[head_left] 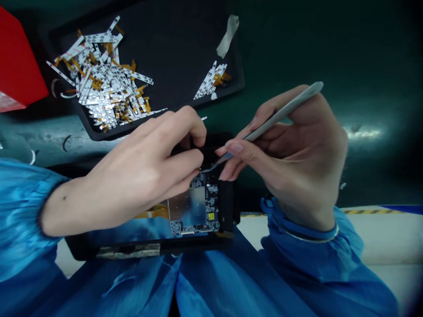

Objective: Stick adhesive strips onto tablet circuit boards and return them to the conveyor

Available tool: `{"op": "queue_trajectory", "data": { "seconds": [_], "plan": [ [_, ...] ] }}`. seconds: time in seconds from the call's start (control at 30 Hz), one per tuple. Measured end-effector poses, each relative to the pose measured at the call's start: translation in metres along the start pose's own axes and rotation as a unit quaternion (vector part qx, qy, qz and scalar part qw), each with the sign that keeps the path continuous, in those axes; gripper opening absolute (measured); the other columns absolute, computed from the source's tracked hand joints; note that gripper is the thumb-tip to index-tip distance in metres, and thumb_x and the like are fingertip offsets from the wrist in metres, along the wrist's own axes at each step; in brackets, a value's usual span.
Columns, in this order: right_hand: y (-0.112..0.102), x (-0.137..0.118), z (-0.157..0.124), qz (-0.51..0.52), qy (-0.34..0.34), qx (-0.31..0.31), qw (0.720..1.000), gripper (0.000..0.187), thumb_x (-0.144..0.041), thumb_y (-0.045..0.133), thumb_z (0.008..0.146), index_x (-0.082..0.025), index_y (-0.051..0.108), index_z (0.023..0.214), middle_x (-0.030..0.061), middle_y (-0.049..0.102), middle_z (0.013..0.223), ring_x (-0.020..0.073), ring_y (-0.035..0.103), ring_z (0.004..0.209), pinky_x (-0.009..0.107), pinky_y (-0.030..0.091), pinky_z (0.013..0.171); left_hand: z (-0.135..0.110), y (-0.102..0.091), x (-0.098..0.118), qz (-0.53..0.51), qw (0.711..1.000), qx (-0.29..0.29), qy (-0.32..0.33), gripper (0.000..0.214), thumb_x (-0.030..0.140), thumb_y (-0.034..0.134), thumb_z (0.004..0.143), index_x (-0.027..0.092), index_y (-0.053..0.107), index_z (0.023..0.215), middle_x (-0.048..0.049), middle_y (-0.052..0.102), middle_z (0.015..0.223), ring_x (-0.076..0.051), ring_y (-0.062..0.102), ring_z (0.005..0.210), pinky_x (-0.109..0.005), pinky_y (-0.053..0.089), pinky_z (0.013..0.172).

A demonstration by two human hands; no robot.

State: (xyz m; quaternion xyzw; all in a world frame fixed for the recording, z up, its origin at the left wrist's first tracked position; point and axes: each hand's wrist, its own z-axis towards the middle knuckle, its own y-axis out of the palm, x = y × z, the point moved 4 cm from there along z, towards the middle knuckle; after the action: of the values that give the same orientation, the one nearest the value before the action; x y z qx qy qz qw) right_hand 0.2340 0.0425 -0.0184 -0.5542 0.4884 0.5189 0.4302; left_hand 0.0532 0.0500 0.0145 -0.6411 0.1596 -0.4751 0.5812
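An opened electronic device point(198, 211) with a bare circuit board and a metal shield lies in a black frame at the bench's near edge. My left hand point(132, 176) rests on it, fingers curled and pinched together at the board's top edge. My right hand point(297, 163) grips metal tweezers point(280, 114) like a pen. The tweezer tips meet my left fingertips just above the board. What sits between the fingertips is too small to make out.
A black tray point(172, 48) at the back holds a large pile of white and orange flex strips point(102, 83) and a smaller bunch point(211, 81). A red box point(16, 61) stands at the far left. A scrap of tape point(228, 35) lies on the tray.
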Motion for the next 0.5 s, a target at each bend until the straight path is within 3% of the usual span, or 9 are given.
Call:
{"op": "queue_trajectory", "data": {
  "seconds": [0.13,0.23,0.33,0.5],
  "plan": [
    [0.001,0.0,0.0,0.002,0.011,-0.005,1.0,0.032,-0.007,0.075,0.086,-0.024,0.05,0.096,-0.0119,0.069,0.069,0.0109,0.074,0.061,0.018,0.062,0.048,-0.01,-0.006,0.001,0.008,0.997,0.024,-0.068,0.026,0.024,0.039,0.106,0.02,0.065,0.105,-0.0016,0.062,0.107,-0.018,0.066,0.094,-0.03,0.054,0.07],
    [0.0,0.001,0.0,0.005,0.016,-0.004,1.0,0.032,-0.006,0.074,0.086,-0.024,0.05,0.095,-0.0121,0.069,0.07,0.0108,0.074,0.061,0.018,0.061,0.048,-0.023,-0.005,0.01,0.017,1.0,0.022,-0.005,0.025,0.023,0.039,0.106,0.021,0.064,0.108,-0.003,0.067,0.112,-0.02,0.065,0.095,-0.035,0.05,0.072],
    [0.0,-0.001,0.0,0.006,0.012,-0.006,1.0,0.031,-0.006,0.076,0.085,-0.022,0.052,0.095,-0.0101,0.069,0.069,0.0127,0.075,0.064,0.019,0.061,0.049,-0.036,0.002,0.02,0.05,0.996,-0.006,0.068,0.03,0.016,0.038,0.104,0.015,0.064,0.12,-0.009,0.069,0.124,-0.029,0.063,0.114,-0.044,0.048,0.088],
    [0.002,-0.01,0.001,-0.035,-0.008,-0.01,0.999,0.032,-0.013,0.081,0.083,-0.023,0.052,0.092,-0.0091,0.061,0.074,0.014,0.075,0.068,0.025,0.064,0.053,-0.046,0.006,0.024,0.066,0.996,0.0,0.067,0.034,0.012,0.046,0.101,0.009,0.062,0.131,-0.0095,0.071,0.128,-0.029,0.063,0.123,-0.047,0.05,0.097]
  ]
}}
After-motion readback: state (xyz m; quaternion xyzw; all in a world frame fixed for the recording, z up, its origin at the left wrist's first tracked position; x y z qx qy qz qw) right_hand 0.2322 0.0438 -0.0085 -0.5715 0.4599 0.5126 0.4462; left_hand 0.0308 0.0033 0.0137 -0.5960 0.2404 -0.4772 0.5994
